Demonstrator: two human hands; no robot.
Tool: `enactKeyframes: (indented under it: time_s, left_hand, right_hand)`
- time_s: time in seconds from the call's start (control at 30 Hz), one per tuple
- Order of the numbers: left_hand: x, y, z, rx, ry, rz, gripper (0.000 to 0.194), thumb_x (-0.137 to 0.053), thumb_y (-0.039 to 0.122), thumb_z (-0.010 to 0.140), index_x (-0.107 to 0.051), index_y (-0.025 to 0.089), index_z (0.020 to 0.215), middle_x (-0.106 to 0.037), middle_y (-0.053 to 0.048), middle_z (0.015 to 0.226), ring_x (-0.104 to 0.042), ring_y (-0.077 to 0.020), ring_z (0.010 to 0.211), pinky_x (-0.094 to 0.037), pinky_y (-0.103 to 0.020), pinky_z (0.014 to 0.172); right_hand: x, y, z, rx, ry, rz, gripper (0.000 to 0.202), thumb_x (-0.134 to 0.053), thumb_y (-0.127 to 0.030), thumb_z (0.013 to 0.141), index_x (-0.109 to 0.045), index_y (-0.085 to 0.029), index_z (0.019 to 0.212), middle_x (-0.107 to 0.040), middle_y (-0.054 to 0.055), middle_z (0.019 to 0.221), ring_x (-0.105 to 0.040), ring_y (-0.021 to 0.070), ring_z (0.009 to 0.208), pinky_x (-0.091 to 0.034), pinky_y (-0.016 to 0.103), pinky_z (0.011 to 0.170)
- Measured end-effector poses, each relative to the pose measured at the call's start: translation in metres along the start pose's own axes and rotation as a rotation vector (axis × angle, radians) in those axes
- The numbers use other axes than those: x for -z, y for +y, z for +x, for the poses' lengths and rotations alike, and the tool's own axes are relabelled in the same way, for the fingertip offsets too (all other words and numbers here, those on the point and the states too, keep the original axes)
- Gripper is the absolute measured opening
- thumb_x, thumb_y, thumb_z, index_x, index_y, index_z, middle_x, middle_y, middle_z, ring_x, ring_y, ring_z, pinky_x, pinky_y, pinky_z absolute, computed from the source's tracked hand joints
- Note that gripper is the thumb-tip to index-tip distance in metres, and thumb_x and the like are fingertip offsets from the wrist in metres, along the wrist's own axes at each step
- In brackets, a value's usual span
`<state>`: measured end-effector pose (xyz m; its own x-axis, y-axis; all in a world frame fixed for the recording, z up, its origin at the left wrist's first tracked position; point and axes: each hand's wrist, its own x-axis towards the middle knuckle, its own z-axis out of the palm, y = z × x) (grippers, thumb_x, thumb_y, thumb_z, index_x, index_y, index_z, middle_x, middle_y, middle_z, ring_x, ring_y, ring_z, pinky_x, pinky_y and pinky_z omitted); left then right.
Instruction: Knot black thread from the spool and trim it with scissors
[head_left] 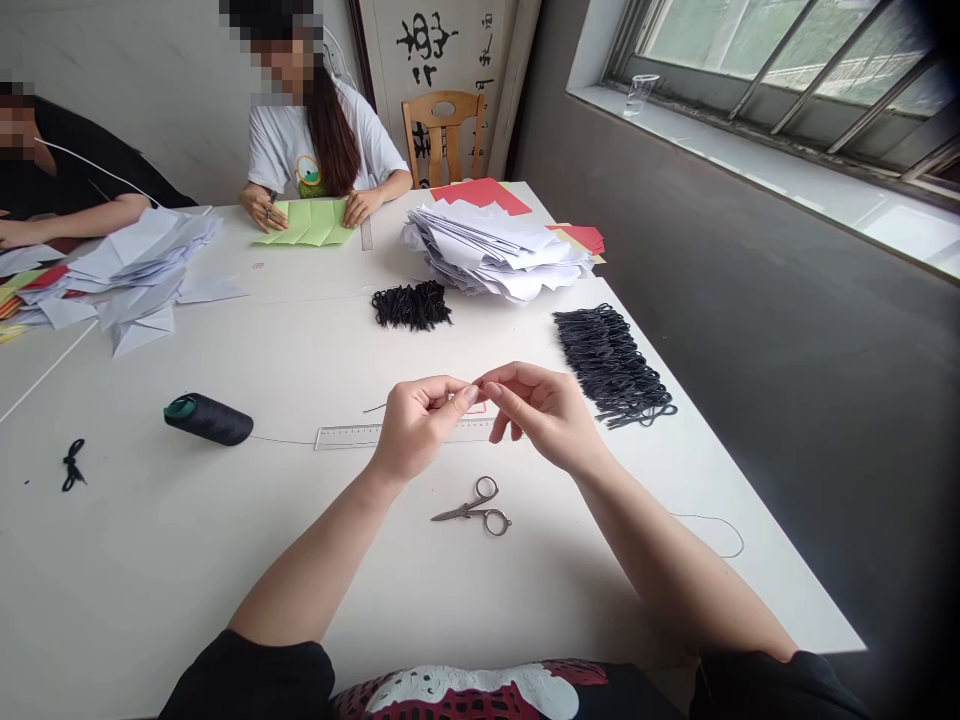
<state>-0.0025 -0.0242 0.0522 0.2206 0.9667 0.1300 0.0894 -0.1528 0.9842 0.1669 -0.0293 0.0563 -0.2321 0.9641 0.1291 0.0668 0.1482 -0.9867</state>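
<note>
My left hand (420, 425) and my right hand (547, 410) meet fingertip to fingertip above a clear ruler (349, 436). Both are closed in a pinch on black thread, mostly hidden by the fingers. A dark strand end (373, 408) pokes out to the left of my left hand. Below the hands lie metal scissors (472, 510) with their blades pointing left. A spool of black thread (214, 418) rests on its side to the left, its loose line running to the ruler. Part of a red outline shows on the table behind my fingertips.
Bundled black cords (611, 365) lie right, with a smaller black pile (412, 305) farther back. White papers (495, 250) are stacked behind. One small black cord knot (73, 466) is at far left. Across the table (300, 580), a person (337, 130) handles green paper (311, 222); another sits left.
</note>
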Motion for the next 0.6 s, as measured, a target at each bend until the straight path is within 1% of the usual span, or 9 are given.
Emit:
enactKeyframes:
  time_s: [0.07,0.13,0.17,0.37,0.6]
  left_hand:
    - [-0.0002,-0.0004,-0.0012,-0.015,0.03,0.061,0.027,-0.063,0.041,0.084,-0.074,0.018,0.074,-0.037,0.003,0.05,-0.038,-0.0124,0.052,-0.038,-0.028,0.056]
    - [-0.0006,-0.0007,-0.0025,-0.029,0.05,0.108,0.027,-0.062,0.042,0.084,-0.073,0.019,0.074,-0.029,0.004,0.05,-0.03,-0.011,0.05,-0.03,-0.027,0.051]
    - [-0.0009,-0.0007,-0.0031,-0.034,0.055,0.121,0.027,-0.062,0.041,0.084,-0.073,0.019,0.073,-0.026,0.005,0.05,-0.028,-0.0109,0.05,-0.028,-0.027,0.051]
    - [-0.0017,0.0,-0.0038,-0.029,0.039,0.125,0.029,-0.062,0.042,0.085,-0.071,0.018,0.072,-0.025,0.004,0.052,-0.027,-0.0112,0.052,-0.026,-0.028,0.053]
    - [-0.0011,0.0001,-0.0033,-0.022,0.013,0.095,0.031,-0.062,0.044,0.084,-0.067,0.018,0.067,-0.026,0.004,0.052,-0.027,-0.0113,0.052,-0.027,-0.028,0.052]
  right_hand:
    - [-0.0015,-0.0001,-0.0005,0.016,0.02,-0.018,0.034,-0.064,-0.048,0.084,-0.066,-0.015,0.09,-0.072,0.006,0.083,-0.064,0.0112,0.05,-0.048,0.021,0.041]
    - [-0.003,0.0005,-0.0008,0.031,0.044,-0.033,0.033,-0.064,-0.048,0.084,-0.066,-0.015,0.087,-0.071,0.005,0.08,-0.064,0.0112,0.049,-0.049,0.022,0.042]
    - [-0.0035,0.0009,-0.0009,0.038,0.054,-0.039,0.033,-0.064,-0.047,0.084,-0.066,-0.015,0.085,-0.071,0.005,0.078,-0.064,0.0112,0.048,-0.05,0.022,0.042]
    - [-0.004,0.0021,-0.0006,0.052,0.072,-0.06,0.029,-0.064,-0.044,0.085,-0.066,-0.016,0.083,-0.07,0.003,0.074,-0.064,0.0112,0.048,-0.05,0.022,0.043]
    - [-0.0032,0.0018,-0.0008,0.042,0.075,-0.068,0.031,-0.064,-0.046,0.085,-0.067,-0.016,0.082,-0.07,0.004,0.075,-0.063,0.0109,0.047,-0.048,0.022,0.042]
